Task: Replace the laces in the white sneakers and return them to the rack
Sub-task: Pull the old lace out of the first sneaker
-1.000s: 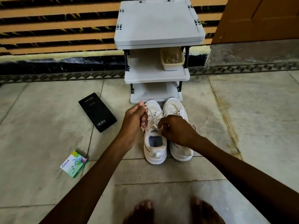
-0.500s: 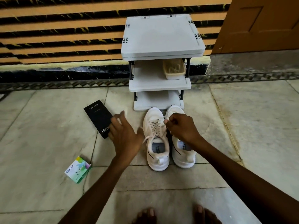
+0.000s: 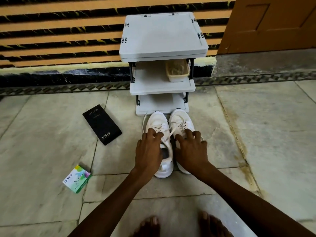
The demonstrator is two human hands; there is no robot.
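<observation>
— At rack (image 3: 150,82) foot: sneakers (image 3: 157,120) side by side, toes toward it, heels toward me.
— Room?
— Box (image 3: 102,124) well left, floor (image 3: 256,134) wide right; left hand (image 3: 148,151), right hand (image 3: 189,151) spread, fingertips on laces (image 3: 172,129).

a black vivo box (image 3: 102,124) lies on the tiled floor (image 3: 42,134) at left; nearer, a green odonil packet (image 3: 77,179); far right, a brown door (image 3: 273,23).
</observation>
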